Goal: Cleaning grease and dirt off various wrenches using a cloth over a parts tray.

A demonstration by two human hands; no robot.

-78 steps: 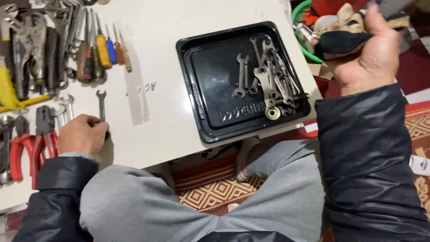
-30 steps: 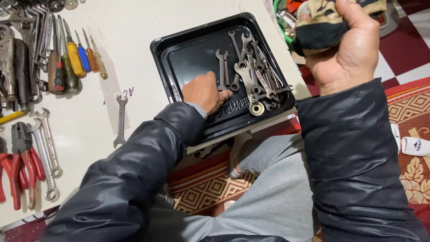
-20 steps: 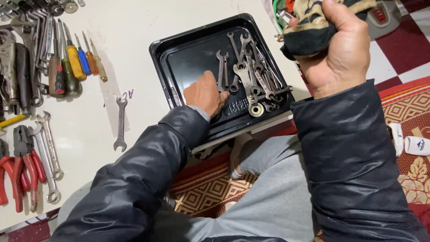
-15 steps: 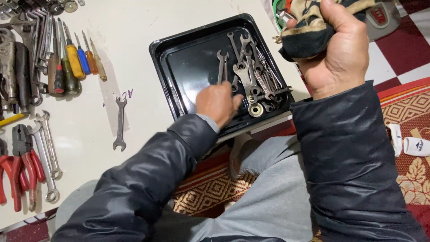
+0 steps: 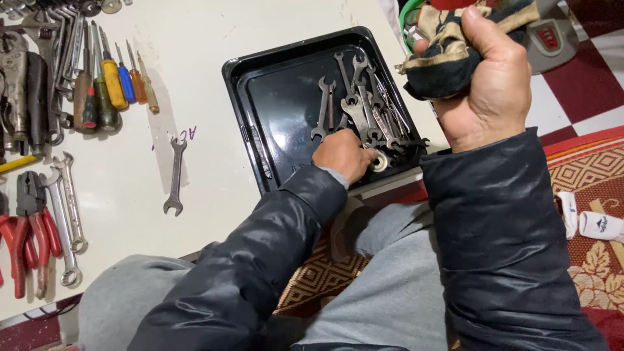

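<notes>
Left hand [image 5: 342,155] grips wrenches [image 5: 364,110] near tray's front rim [image 5: 257,149]; right [image 5: 491,84] clutches rag [image 5: 448,52].

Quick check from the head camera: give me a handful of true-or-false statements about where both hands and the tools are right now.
1. The left hand is inside the black tray, at the pile of wrenches. True.
2. The right hand is empty. False: it grips a bunched cloth, held up beside the tray.
3. A single wrench lies alone on the white table, left of the tray. True.
4. The screwdrivers lie inside the tray. False: they lie in a row on the table, far left of it.
5. The red-handled pliers are in the left hand. False: they lie at the table's left edge, untouched.
</notes>
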